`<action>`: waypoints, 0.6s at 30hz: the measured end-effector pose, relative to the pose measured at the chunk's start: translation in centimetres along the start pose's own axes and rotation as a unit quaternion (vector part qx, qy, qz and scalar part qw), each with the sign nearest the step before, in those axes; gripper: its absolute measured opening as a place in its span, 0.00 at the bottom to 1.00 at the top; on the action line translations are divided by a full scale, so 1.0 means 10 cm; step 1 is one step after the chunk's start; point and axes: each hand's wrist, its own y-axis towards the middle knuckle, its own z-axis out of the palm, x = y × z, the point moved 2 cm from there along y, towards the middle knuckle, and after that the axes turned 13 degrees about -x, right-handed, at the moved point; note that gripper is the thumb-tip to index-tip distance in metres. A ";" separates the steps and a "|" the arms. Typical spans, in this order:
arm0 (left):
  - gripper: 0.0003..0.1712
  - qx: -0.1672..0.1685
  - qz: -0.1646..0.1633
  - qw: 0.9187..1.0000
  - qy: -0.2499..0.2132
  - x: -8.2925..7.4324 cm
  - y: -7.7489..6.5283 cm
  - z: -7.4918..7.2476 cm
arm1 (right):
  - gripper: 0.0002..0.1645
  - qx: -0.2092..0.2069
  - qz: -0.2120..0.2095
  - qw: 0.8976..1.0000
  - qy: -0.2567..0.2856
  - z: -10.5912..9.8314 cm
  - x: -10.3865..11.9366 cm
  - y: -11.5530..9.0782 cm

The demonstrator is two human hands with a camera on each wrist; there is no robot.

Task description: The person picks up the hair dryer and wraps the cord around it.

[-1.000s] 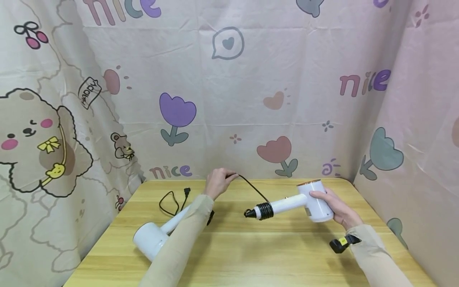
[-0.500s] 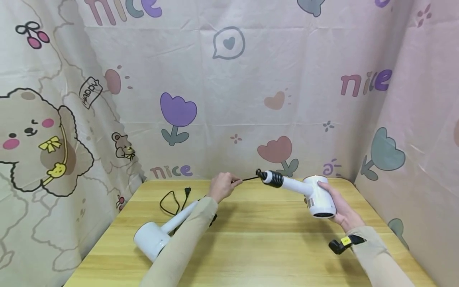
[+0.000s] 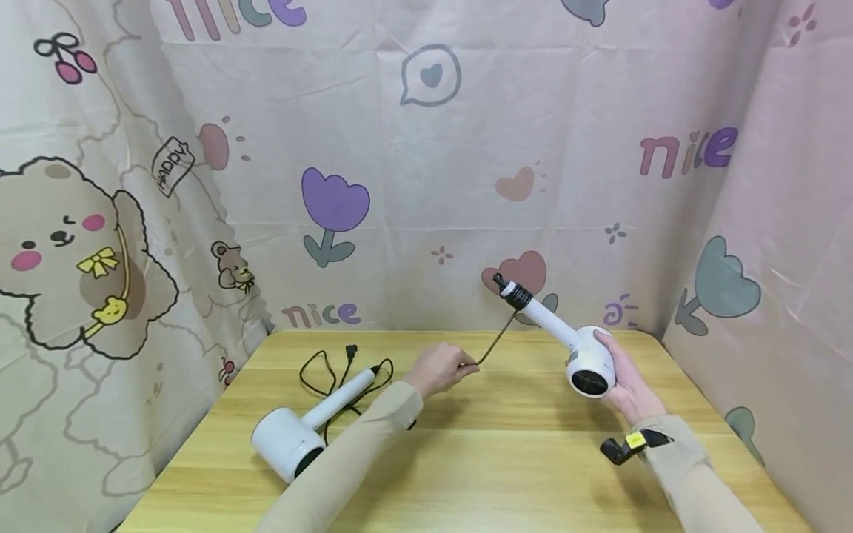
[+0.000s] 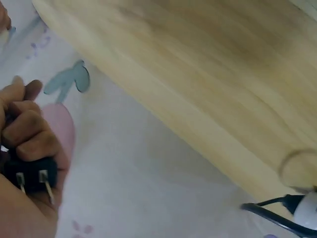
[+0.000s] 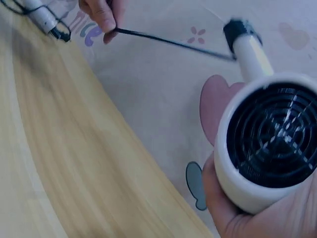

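Note:
My right hand (image 3: 629,385) grips a white hair dryer (image 3: 549,322) round its barrel. Its handle points up and left, and the dark round grille (image 5: 277,134) faces the right wrist camera. Black power cord (image 3: 497,339) is wound in several turns near the handle's end. From there a taut length runs down to my left hand (image 3: 443,368), which pinches it between thumb and fingers. In the left wrist view, a black two-prong plug (image 4: 29,173) sits within the curled fingers of that hand.
A second white hair dryer (image 3: 286,440) lies on the wooden table (image 3: 520,474) at left, partly behind my left sleeve. Its loose black cord ends in a plug (image 3: 351,352) near the back edge. A patterned curtain (image 3: 400,185) hangs behind and at both sides.
The held dryer has tilted, its handle end rising from below to above the barrel. My left hand has moved right and down with the cord, uncovering more of the dryer on the table.

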 end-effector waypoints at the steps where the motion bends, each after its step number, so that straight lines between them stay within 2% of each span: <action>1: 0.13 -0.006 0.015 1.000 -0.005 -0.04 0.00 -0.01 | 0.15 -0.011 0.001 1.000 0.007 0.01 0.00 0.00; 5: 0.12 -0.043 0.070 0.996 -0.016 -0.17 0.01 -0.10 | 0.16 -0.049 -0.021 0.999 0.010 0.03 0.02 0.01; 8: 0.10 -0.079 0.104 0.991 -0.011 -0.24 0.02 -0.16 | 0.15 -0.070 -0.069 0.995 -0.026 0.04 0.04 0.02; 11: 0.08 -0.105 0.145 0.984 0.012 -0.29 0.00 -0.19 | 0.19 -0.112 -0.131 0.981 -0.089 0.05 0.03 0.03; 13: 0.09 -0.115 0.172 0.978 0.028 -0.32 -0.01 -0.22 | 0.23 -0.154 -0.180 0.961 -0.144 0.07 0.01 0.03; 16: 0.10 -0.117 0.192 0.973 0.044 -0.36 -0.03 -0.27 | 0.36 -0.220 -0.246 0.913 -0.240 0.09 0.00 0.03; 18: 0.09 -0.123 0.196 0.971 0.057 -0.37 -0.02 -0.32 | 0.44 -0.249 -0.278 0.880 -0.293 0.10 0.00 0.03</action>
